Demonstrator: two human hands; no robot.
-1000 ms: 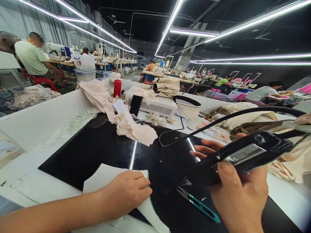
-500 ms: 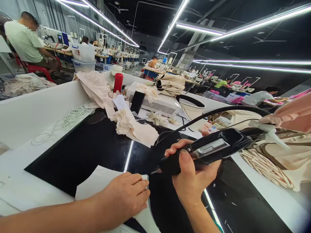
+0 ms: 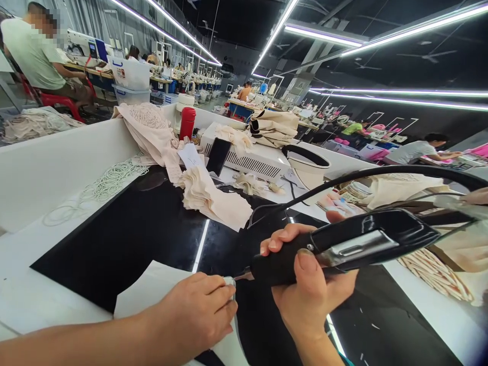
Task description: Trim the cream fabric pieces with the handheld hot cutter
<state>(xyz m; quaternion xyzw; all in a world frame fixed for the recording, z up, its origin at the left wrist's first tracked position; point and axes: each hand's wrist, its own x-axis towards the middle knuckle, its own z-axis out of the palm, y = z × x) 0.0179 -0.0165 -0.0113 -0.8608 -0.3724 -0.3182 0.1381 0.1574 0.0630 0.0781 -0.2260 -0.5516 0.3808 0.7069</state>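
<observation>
My left hand [image 3: 194,312] has its fingers closed on a small pale block [image 3: 230,281], mostly hidden, above a white sheet [image 3: 147,284] on the black mat [image 3: 148,229]. My right hand [image 3: 308,290] is wrapped round the handle of a black handheld tool [image 3: 354,241], which has a silver lever or plate on its side. The narrow metal tip [image 3: 244,276] of the tool points left and meets the pale block at my left fingertips. A thick black cable [image 3: 324,180] arches from the tool's rear over the mat.
Behind the mat lie stacked beige fabric pieces [image 3: 217,201], a phone [image 3: 218,156], a red bottle [image 3: 187,123] and a white vented box [image 3: 255,161]. Green cord loops [image 3: 110,183] lie left; fabric bundles [image 3: 434,274] lie right. A person [image 3: 36,51] sits at far left.
The tool's tip has come up to the pale block at my left fingertips. The tool's rear and my right hand have shifted right. The hand at the right edge has moved mostly out of view.
</observation>
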